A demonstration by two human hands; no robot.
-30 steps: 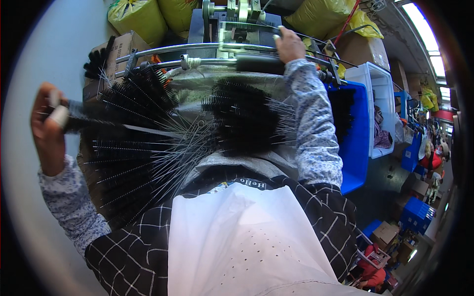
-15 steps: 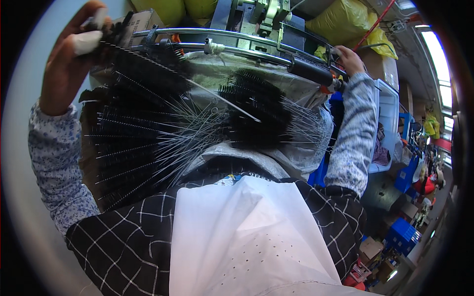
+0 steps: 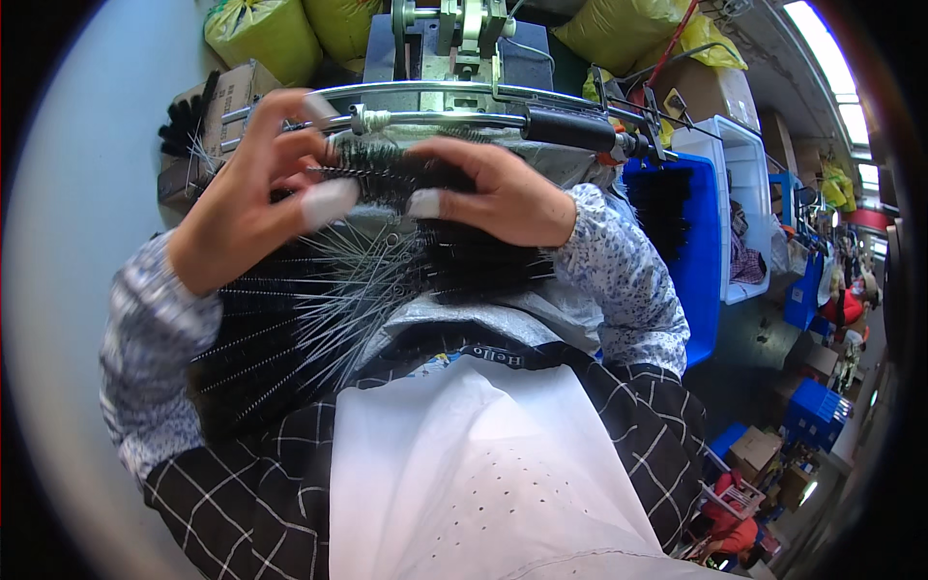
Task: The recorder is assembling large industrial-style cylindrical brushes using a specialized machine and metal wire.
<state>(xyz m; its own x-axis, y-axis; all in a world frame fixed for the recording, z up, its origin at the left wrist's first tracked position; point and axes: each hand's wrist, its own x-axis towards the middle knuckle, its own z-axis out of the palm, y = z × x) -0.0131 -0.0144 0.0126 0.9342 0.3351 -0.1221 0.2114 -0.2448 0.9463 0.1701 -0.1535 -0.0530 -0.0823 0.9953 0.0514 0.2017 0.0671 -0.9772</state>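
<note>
A black bristled wire brush [image 3: 382, 174] spans the gap between my hands. My right hand [image 3: 507, 193] grips its right part, thumb below and fingers over the bristles. My left hand [image 3: 246, 193] is around its left end, with thumb and forefinger wide apart and slightly blurred; white covers sit on both of those fingertips. Below, a pile of black wire brushes [image 3: 256, 353] lies across my lap, with thin metal stems [image 3: 353, 280] fanned toward the middle. Another brush pile [image 3: 483, 263] lies beneath my right hand, partly hidden by it.
A machine [image 3: 464, 70] with metal rods [image 3: 440, 118] and a black cylinder [image 3: 565, 130] stands ahead. Brushes [image 3: 188, 121] rest by a cardboard box [image 3: 237, 92] at far left. Yellow sacks [image 3: 261, 43] are behind. At right are a blue bin [image 3: 706, 242] and a white tub [image 3: 749, 208].
My left hand has come right and down from the far left. My right hand has left the machine's right side and now holds a brush in front of me.
</note>
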